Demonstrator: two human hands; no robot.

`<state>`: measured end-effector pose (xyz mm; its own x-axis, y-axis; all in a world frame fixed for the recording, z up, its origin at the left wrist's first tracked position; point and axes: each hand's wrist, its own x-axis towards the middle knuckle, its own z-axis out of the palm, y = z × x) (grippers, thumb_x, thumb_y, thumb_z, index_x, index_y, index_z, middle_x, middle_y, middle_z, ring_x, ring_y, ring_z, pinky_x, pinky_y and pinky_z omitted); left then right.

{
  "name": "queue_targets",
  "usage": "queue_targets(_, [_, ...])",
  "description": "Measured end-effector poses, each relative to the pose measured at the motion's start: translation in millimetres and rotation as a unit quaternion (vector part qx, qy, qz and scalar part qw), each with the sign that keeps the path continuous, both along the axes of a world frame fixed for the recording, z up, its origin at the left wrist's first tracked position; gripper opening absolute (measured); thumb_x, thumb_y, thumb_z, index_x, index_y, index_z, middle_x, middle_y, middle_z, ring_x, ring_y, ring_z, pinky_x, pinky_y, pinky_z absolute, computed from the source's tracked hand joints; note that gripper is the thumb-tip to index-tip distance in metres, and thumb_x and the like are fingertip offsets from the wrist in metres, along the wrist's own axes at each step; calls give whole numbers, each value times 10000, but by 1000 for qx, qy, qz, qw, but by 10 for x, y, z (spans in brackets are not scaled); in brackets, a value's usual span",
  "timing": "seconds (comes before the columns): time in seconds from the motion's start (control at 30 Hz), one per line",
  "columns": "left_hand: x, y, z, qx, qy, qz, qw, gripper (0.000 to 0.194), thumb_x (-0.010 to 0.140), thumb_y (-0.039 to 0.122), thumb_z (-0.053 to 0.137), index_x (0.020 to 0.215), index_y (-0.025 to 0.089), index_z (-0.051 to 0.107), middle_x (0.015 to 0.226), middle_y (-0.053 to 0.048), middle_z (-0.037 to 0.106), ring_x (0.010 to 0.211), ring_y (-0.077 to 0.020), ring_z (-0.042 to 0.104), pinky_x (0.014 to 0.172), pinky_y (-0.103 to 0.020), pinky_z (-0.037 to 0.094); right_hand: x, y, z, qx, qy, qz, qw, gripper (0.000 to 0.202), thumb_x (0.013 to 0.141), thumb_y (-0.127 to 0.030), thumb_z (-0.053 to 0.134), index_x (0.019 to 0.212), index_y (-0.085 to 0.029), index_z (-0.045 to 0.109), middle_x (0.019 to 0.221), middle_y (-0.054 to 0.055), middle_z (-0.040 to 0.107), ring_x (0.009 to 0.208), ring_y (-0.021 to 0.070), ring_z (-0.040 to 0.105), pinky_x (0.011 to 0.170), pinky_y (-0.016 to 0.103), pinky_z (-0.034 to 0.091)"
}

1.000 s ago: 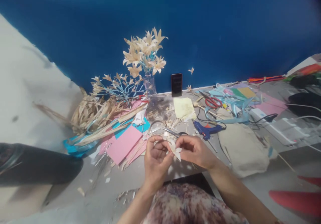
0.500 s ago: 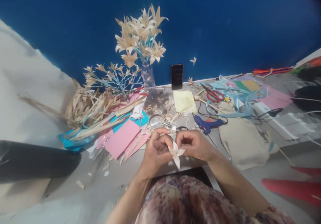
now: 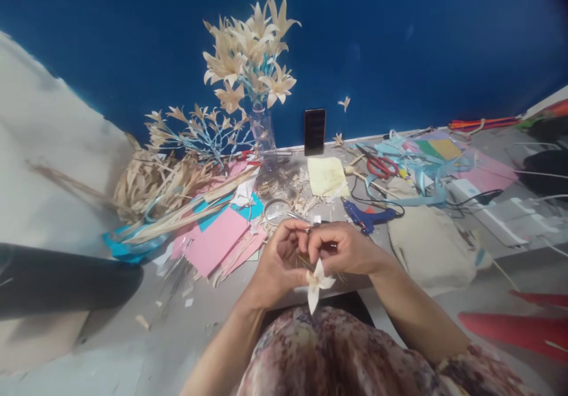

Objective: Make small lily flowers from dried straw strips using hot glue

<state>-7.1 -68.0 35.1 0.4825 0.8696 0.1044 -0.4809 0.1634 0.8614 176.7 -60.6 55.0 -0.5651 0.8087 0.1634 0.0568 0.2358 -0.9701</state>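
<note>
A small cream flower (image 3: 316,285) with pointed petals hangs at the near side of my two hands, over the table's front edge. My left hand (image 3: 284,266) is closed around its thin stem, thumb close to the petals. Fingers curled, my right hand (image 3: 344,251) pinches the stem from the other side, just above the bloom. The fingertips of both hands meet behind the flower and hide most of the stem. Beyond them lie a round magnifying glass (image 3: 277,211) and a blue glue gun (image 3: 366,215).
Cream flowers (image 3: 251,52) stand in a clear vase (image 3: 263,138) beside a phone (image 3: 315,132). Dried husks (image 3: 146,186) and pink paper (image 3: 217,241) lie left. Red scissors (image 3: 381,167), blue ribbon (image 3: 421,186), a beige cloth (image 3: 428,245) and a white power strip (image 3: 486,215) are right.
The flower has moved slightly down and right and tipped between my hands. My right fingers have shifted and curled closer to my left ones. The camera view has moved a little.
</note>
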Motion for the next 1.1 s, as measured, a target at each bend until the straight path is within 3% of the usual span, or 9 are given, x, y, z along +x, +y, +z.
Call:
queue_targets(0.1, [-27, 47, -50, -17, 22, 38, 999, 717, 523, 201, 937, 1136, 237, 568, 845, 38, 494, 683, -81, 494, 592, -189, 412, -92, -45, -22, 46, 32, -31, 998, 114, 842, -262, 711, 843, -157, 756, 794, 48, 703, 722, 151, 636, 659, 239, 483])
queue_targets(0.17, [-25, 65, -57, -23, 24, 94, 995, 678, 542, 173, 923, 1116, 231, 565, 826, 43, 484, 679, -81, 473, 574, -183, 394, -168, -88, -56, 94, 58, -96, 989, 146, 885, -239, 659, 801, -161, 750, 778, 63, 709, 734, 165, 653, 677, 259, 500])
queue_targets(0.27, [8, 56, -24, -31, 14, 161, 986, 590, 602, 141, 884, 1085, 225, 556, 789, 51, 485, 677, -86, 475, 581, -185, 400, -263, -152, -115, 149, 63, -212, 964, 137, 893, -209, 647, 791, -186, 736, 776, 68, 716, 725, 176, 655, 661, 275, 510])
queue_targets(0.37, [47, 20, 33, -48, -6, 178, 983, 545, 626, 136, 866, 1063, 226, 553, 757, 59, 505, 645, -85, 481, 568, -185, 402, -315, -195, -137, 182, 62, -261, 946, 110, 885, -184, 648, 815, -208, 730, 797, 71, 723, 740, 193, 659, 671, 297, 516])
queue_targets(0.6, [112, -36, 73, -149, -75, 74, 983, 673, 557, 240, 917, 1131, 200, 569, 753, 34, 584, 644, -103, 538, 623, -214, 431, -402, -232, -129, 151, 115, -278, 942, 88, 868, -178, 655, 792, -208, 688, 759, 53, 687, 706, 181, 631, 640, 281, 491])
queue_targets(0.73, [164, -55, 58, -127, -59, 141, 980, 605, 594, 246, 903, 1090, 214, 559, 734, 39, 592, 649, -105, 544, 623, -211, 414, -412, -256, -183, 166, 99, -321, 927, 100, 868, -156, 639, 792, -213, 670, 780, 53, 676, 741, 187, 622, 664, 286, 481])
queue_targets(0.9, [137, -38, 34, -93, -32, 236, 967, 493, 685, 181, 837, 1067, 226, 530, 637, 86, 495, 580, -83, 485, 587, -198, 381, -348, -238, -195, 179, 103, -402, 892, 101, 861, -145, 618, 831, -221, 677, 843, 64, 662, 782, 197, 604, 678, 288, 478])
queue_targets(0.97, [116, -33, 28, -98, -37, 242, 965, 468, 710, 187, 818, 1075, 220, 527, 639, 83, 495, 581, -87, 486, 590, -204, 386, -334, -218, -196, 138, 123, -391, 902, 84, 865, -168, 618, 830, -218, 676, 852, 63, 649, 780, 192, 594, 673, 282, 478])
queue_targets(1.1, [116, -56, 34, -112, -43, 214, 970, 437, 719, 202, 808, 1058, 215, 532, 636, 78, 498, 570, -92, 483, 566, -207, 377, -358, -190, -253, 22, 193, -310, 931, 39, 832, -228, 676, 801, -206, 666, 844, 49, 611, 768, 175, 569, 639, 260, 460])
